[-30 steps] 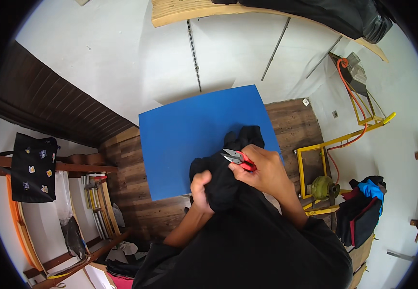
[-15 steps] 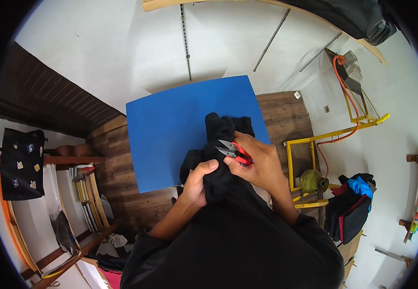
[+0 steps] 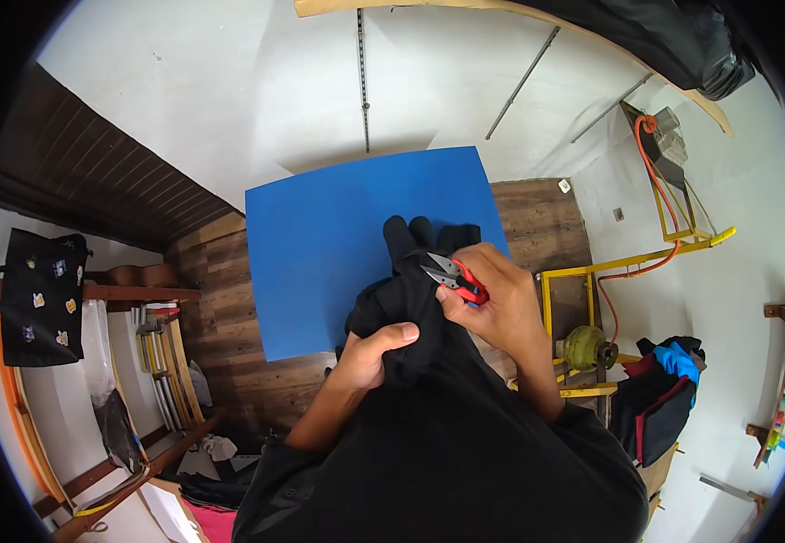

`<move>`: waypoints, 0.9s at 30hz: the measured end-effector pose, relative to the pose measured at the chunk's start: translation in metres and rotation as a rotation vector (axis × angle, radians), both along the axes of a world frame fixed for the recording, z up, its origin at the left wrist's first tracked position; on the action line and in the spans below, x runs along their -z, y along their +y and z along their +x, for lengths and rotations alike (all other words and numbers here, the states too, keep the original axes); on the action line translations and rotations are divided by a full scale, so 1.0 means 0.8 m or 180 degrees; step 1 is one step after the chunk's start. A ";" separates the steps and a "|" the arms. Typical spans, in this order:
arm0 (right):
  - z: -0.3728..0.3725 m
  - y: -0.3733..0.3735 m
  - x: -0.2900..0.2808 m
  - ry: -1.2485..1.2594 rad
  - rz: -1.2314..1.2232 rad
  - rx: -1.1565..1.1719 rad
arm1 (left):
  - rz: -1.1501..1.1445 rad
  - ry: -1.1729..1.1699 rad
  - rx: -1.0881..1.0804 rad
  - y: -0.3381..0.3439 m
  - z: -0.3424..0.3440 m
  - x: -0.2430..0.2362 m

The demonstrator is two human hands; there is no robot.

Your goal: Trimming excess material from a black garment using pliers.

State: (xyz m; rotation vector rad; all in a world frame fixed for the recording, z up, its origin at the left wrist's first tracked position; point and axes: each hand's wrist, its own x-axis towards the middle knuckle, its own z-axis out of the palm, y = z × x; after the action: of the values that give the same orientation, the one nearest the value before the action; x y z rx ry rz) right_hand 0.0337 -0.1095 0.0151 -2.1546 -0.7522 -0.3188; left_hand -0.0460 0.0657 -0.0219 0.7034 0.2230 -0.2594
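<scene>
A bunched black cloth (image 3: 383, 308), perhaps a garment, is held up in front of my body over the near part of a blue table (image 3: 320, 235). My left hand (image 3: 370, 357) grips its near left side, thumb lying on top and fingers hidden beneath the folds. Red-handled thread snips (image 3: 469, 285) sit in my right hand (image 3: 501, 299), which is closed around them. Their two grey blades stand apart and point up and left against the cloth. Whether the right fingers also pinch fabric cannot be seen.
Left, a patterned black bag (image 3: 44, 299) hangs by a wooden rack (image 3: 175, 362). On the right stand a yellow metal frame (image 3: 628, 267), a green gas cylinder (image 3: 587, 347) with an orange hose, and a pile of dark clothes (image 3: 664, 398). A white wall (image 3: 302, 100) rises behind the table.
The cloth has shifted and its folds are rearranged, with two narrow ends now standing up at the far side. My right hand and the snips have moved slightly right; my left hand sits slightly lower.
</scene>
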 end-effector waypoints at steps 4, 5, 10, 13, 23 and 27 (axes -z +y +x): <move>-0.004 0.001 -0.005 0.0110 -0.0108 0.0114 | 0.0614 -0.0539 0.0163 0.013 0.008 -0.006; -0.003 0.001 -0.006 0.0096 -0.0105 0.0117 | 0.0872 -0.0625 0.0261 0.013 0.010 -0.009; -0.002 0.006 -0.004 -0.0079 -0.0066 0.0133 | 0.0780 -0.0722 -0.0484 -0.010 0.019 -0.017; -0.006 0.010 -0.003 -0.0034 -0.0190 0.0138 | 0.1130 -0.0950 -0.0674 -0.014 0.029 -0.019; -0.012 0.021 0.000 -0.0252 0.0082 0.0289 | 0.1157 -0.0940 -0.0872 -0.014 0.033 -0.022; -0.010 0.022 0.002 -0.0383 0.0045 0.0413 | 0.1076 -0.0831 -0.0905 -0.016 0.030 -0.021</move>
State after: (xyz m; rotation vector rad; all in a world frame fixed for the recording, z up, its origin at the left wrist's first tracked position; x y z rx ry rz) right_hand 0.0254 -0.0916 0.0134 -2.1906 -0.6758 -0.5238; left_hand -0.0218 0.0525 -0.0052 1.0194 0.1152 0.1468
